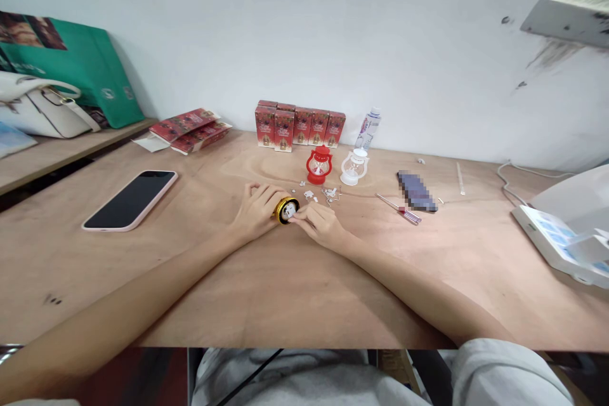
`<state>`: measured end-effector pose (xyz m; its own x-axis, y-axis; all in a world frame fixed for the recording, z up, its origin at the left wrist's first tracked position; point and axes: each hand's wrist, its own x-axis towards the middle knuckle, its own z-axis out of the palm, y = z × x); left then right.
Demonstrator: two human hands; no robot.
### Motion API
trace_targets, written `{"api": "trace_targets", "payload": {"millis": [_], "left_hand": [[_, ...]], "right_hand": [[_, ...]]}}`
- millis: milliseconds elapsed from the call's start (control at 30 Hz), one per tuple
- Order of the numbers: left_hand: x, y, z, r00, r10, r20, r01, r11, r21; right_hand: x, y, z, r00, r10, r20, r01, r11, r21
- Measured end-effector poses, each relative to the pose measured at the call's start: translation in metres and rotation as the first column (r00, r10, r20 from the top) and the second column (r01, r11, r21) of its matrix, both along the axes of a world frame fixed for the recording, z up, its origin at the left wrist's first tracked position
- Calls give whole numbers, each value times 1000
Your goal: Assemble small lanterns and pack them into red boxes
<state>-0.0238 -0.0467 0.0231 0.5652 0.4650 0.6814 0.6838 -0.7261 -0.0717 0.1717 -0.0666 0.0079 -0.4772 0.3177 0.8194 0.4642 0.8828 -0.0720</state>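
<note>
My left hand (258, 208) is wrapped round a small gold lantern (280, 209), which lies on its side with its round base turned toward me. White and dark parts show inside that base. The fingertips of my right hand (320, 223) pinch together at the base's right edge; whatever they hold is too small to make out. Just beyond my hands lie several small white pieces (309, 195). A red lantern (319, 166) and a white lantern (354, 168) stand upright behind them.
Red boxes (284, 131) stand in rows by the wall, near a bottle (368, 129). Flat red cartons (190, 130) and a phone (130, 201) lie left. To the right are a screwdriver (402, 210), a blurred dark object (417, 191) and a white device (566, 244).
</note>
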Motion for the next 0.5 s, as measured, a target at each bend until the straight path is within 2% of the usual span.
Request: {"api": "trace_targets", "payload": {"millis": [267,500], "left_hand": [[1,-1,2,1000,-5,-19,6,1000,28],[2,-2,3,998,-14,-61,18,998,67]], "right_hand": [[-3,-4,5,994,-96,46,88,985,146],[-4,-5,6,991,-126,54,118,984,136]]}}
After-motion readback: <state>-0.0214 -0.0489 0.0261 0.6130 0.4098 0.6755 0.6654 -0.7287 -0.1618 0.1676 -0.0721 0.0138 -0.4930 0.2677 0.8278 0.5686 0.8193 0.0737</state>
